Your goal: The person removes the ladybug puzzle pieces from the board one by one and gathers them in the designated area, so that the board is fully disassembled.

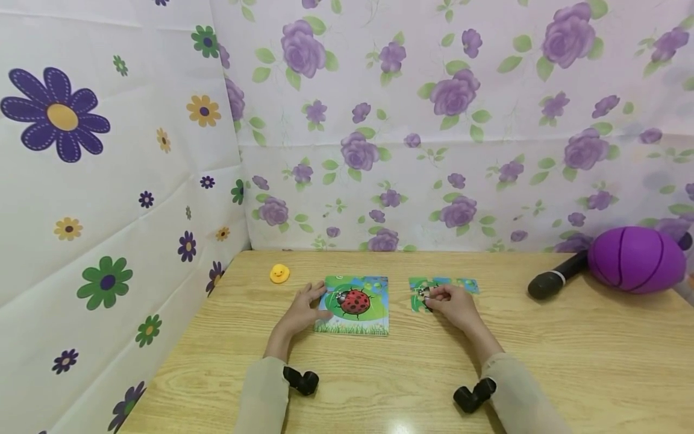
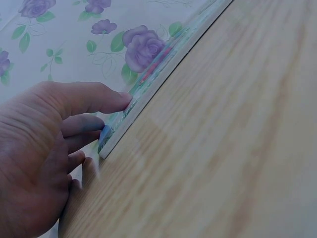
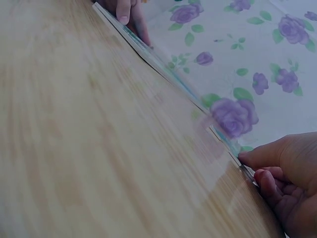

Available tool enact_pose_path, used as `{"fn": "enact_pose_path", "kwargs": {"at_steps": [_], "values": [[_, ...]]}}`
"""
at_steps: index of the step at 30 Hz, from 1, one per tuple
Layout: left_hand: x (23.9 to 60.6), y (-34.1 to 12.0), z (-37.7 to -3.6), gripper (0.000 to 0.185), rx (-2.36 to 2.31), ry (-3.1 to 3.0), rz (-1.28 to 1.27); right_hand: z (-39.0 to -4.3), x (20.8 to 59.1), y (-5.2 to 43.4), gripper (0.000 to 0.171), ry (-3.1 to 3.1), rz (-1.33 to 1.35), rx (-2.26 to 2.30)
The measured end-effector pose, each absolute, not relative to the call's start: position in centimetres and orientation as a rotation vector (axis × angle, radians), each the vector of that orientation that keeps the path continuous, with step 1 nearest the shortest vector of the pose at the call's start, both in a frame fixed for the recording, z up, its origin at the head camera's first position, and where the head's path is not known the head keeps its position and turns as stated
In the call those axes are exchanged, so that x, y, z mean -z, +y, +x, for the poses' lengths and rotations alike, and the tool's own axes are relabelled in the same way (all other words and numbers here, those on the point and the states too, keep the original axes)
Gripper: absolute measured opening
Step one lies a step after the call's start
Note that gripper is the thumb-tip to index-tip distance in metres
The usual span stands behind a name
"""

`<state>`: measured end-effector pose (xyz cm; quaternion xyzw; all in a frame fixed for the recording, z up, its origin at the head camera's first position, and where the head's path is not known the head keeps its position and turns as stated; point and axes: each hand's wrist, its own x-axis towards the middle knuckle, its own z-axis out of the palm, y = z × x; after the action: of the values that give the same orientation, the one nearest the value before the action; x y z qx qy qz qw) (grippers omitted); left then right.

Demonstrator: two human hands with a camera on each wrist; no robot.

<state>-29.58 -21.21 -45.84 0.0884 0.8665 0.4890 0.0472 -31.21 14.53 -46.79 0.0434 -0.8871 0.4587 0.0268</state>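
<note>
A square ladybug jigsaw puzzle point(image 1: 355, 330) lies flat on the table, its picture showing a red ladybug on a green leaf. My left hand point(image 1: 299, 310) rests at its left edge, the thumb point(image 2: 111, 98) touching the top and the fingers along the side. To the right lies a smaller, partly assembled group of puzzle pieces point(image 1: 416, 304) with a ragged outline. Over this group my right hand point(image 1: 454, 306) pinches a puzzle piece between thumb and curled fingers, mostly hidden by them. In the right wrist view the thumb point(image 3: 262, 154) sits low at the pieces' edge.
A yellow duck-face toy point(image 1: 279, 273) sits behind the left hand. At the back right are a black microphone point(image 1: 547, 284) and a purple ball point(image 1: 634, 259). Flowered sheets point(image 1: 325, 120) stand behind and to the left of the wooden table point(image 1: 379, 386).
</note>
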Motion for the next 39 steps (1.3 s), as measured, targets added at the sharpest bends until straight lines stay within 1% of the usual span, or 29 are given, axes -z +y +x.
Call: {"fn": "enact_pose_path", "kwargs": {"at_steps": [8, 18, 21, 25, 29, 33, 39], "values": [[45.8, -21.8, -29.6, 0.075, -1.485, 2.652, 0.252, -31.5, 46.9, 13.8, 0.024, -2.737, 0.144, -1.412], [45.5, -22.2, -29.4, 0.074, -1.505, 2.657, 0.253, -31.6, 45.9, 12.6, 0.028, -2.688, 0.172, -1.465], [45.5, -22.2, -29.4, 0.074, -1.5, 2.664, 0.26, -31.7, 45.4, 11.3, 0.027, -2.645, 0.229, -1.485], [45.6, -22.0, -29.3, 0.074, -1.512, 2.659, 0.265, -31.8, 45.1, 8.3, 0.027, -2.623, 0.333, -1.57], [45.6, -21.7, -29.4, 0.074, -1.527, 2.649, 0.283, -31.9, 45.1, 5.3, 0.026, -2.643, 0.386, -1.625], [45.7, -21.3, -29.4, 0.073, -1.533, 2.643, 0.305, -31.9, 45.1, 3.3, 0.027, -2.654, 0.418, -1.664], [45.7, -21.3, -29.5, 0.072, -1.511, 2.66, 0.29, -32.2, 45.4, 1.7, 0.037, -2.708, 0.425, -1.706]]}}
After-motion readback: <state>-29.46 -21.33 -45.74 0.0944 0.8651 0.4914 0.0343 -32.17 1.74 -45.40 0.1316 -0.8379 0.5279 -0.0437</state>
